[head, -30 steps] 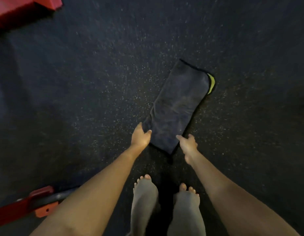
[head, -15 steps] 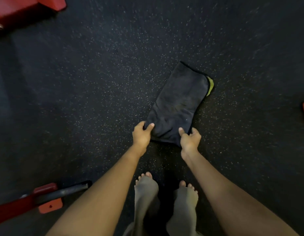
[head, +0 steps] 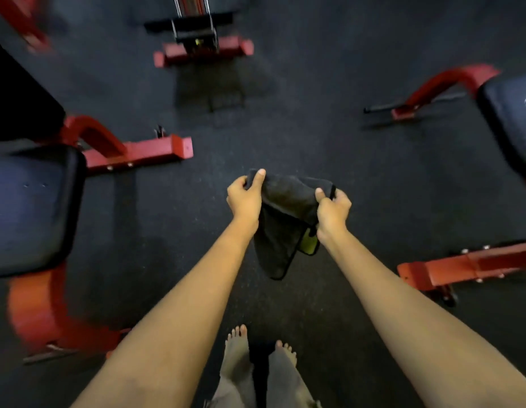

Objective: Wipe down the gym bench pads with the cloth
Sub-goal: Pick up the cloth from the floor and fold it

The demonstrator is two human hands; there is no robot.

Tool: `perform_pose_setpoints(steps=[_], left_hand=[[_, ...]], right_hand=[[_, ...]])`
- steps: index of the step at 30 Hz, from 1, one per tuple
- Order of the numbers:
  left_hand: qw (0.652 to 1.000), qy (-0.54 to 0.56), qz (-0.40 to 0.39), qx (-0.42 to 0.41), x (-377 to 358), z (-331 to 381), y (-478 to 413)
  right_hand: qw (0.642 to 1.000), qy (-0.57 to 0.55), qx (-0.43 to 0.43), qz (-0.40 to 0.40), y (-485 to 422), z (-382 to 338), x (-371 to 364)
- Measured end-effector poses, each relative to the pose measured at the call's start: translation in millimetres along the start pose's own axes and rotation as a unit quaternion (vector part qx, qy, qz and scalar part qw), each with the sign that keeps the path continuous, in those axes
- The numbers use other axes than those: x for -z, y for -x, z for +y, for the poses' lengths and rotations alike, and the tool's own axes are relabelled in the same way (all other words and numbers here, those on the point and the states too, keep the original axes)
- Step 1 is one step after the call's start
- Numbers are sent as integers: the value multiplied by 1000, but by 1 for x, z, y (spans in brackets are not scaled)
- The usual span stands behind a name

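A dark cloth [head: 285, 219] with a yellow-green tag hangs in the air in front of me, above the floor. My left hand [head: 244, 198] pinches its upper left corner and my right hand [head: 332, 210] pinches its upper right corner. The rest of the cloth droops down between my forearms. A dark blue bench pad [head: 29, 210] on a red frame lies at my left. Another dark pad [head: 512, 119] shows at the right edge.
Red steel bench feet stick out on the floor: one at the left [head: 144, 151], one at the lower right [head: 468, 269], one at the far right [head: 432, 89]. A machine base [head: 203, 51] stands straight ahead. My bare feet [head: 256, 357] stand on dark speckled rubber floor [head: 285, 128].
Both hands gripped the cloth's near edge on the floor and lifted it into the air. My view rose from the floor, so the benches came into sight.
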State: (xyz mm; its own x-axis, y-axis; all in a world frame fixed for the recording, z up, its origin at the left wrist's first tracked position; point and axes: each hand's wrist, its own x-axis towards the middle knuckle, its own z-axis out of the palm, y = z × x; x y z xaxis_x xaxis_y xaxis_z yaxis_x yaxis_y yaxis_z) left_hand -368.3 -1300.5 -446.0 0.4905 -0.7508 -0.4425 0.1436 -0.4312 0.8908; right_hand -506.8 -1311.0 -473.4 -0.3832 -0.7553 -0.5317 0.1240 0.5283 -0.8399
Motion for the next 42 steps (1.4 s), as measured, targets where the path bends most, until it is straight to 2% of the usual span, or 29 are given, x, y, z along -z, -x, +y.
perform_pose_setpoints(steps=[5,12,14,16,20,23,26,28,29,32,34,36,38,42], left_hand=[[995,93,4,-19,18,145,65],[991,101,14,-88,50,296,141],[987,110,10,-118,59,333,161],[984,116,6,-136,68,366,175],[968,205,-49,-136,83,420,198],[960,219,-75,-155,91,443,206],[957,227,-103,-146,99,454,211],[954,243,-119,-126,102,457,212],[953,246,-126,-124,103,457,214],[947,252,-148,-131,100,457,215],[949,241,-149,-141,97,457,216],[948,231,-152,-155,94,457,218],[948,219,-163,-165,93,456,217],[945,188,-192,-186,91,454,216]], right_hand=[[996,-34,69,-48,69,-144,7],[980,-91,149,-98,157,-279,34],[964,-121,192,-137,182,-308,44],[941,-158,215,-210,208,-331,53],[885,-188,279,-322,235,-363,67],[861,-81,356,-353,237,-375,67],[830,-20,435,-348,239,-378,64],[813,-19,469,-345,241,-379,59],[816,-31,473,-331,242,-381,56],[829,-74,506,-226,254,-385,44],[802,-57,574,-155,254,-388,37],[776,-33,618,-121,254,-388,32],[753,-20,649,-105,255,-390,28],[726,64,672,-131,252,-405,21]])
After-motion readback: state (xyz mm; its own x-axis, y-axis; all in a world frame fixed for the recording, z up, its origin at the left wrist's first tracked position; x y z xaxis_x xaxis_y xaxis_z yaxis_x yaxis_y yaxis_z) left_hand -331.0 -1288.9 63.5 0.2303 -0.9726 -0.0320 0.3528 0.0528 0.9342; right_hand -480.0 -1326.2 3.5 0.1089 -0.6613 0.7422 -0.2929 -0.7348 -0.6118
